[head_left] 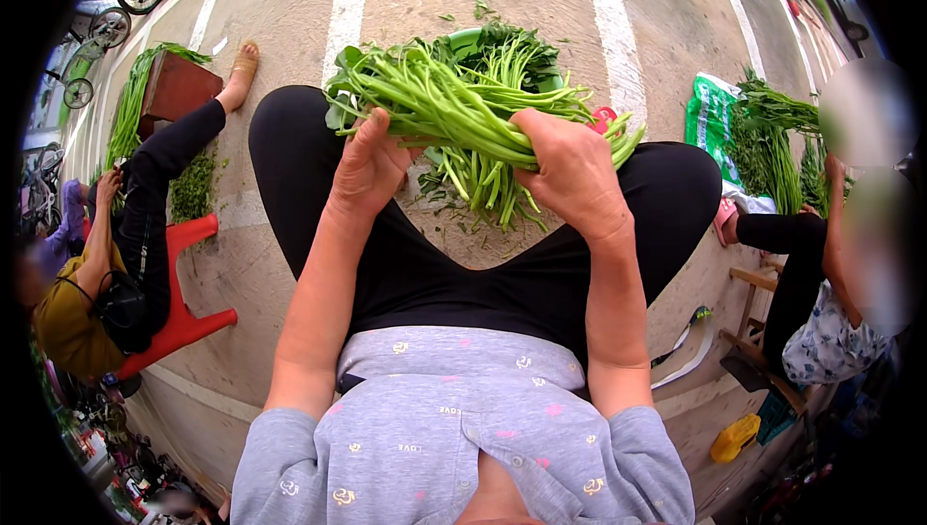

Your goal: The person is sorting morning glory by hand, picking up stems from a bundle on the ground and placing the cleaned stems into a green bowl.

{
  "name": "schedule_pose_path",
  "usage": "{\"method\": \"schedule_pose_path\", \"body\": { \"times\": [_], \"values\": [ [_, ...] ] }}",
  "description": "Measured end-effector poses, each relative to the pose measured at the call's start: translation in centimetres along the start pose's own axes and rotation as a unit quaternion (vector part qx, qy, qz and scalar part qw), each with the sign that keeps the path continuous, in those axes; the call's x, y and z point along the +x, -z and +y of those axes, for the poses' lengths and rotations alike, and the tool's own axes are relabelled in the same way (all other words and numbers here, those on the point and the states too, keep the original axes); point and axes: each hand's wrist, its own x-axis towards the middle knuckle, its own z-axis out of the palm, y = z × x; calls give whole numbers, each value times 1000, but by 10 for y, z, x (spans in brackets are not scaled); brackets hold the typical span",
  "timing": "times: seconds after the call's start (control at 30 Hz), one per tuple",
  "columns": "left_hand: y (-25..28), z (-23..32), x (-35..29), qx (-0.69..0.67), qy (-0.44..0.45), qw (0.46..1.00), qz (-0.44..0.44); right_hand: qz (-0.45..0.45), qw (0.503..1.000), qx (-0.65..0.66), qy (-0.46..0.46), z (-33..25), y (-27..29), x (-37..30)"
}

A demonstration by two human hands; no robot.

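Note:
Across both hands, in front of my knees, lies a bundle of long green vegetable stems (444, 110) with leaves at its left end. My left hand (372, 163) is closed around the leafy end, thumb in front and most fingers hidden behind the stems. Toward the cut ends, my right hand (572, 172) grips the bundle from above with its fingers curled. Below and behind it, more loose stems (483, 182) and dark leaves (517, 50) are heaped. The rim of a green basin (465, 39) shows partly under the heap.
At left, a person sits on a red plastic stool (188, 308) beside greens on a brown box (179, 85). At right, another person sits near a green-and-white sack (713, 124) with piled greens (768, 153). A yellow bag (736, 438) lies at lower right. Leaf scraps litter the pavement.

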Motion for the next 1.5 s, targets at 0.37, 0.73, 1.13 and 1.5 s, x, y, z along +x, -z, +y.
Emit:
{"method": "schedule_pose_path", "body": {
  "times": [0.37,0.73,1.13,1.5],
  "values": [
    [14,1,1,13,43,999,30,364,903,-128,-187,59,133,-17],
    [30,0,3,-37,75,995,-52,96,821,-136,-547,261,50,-174],
    [27,-3,5,18,94,995,2,5,752,-68,-656,256,-59,-270],
    [31,-5,5,58,113,992,14,-133,756,-68,-637,264,-126,-301]
  ]
}}
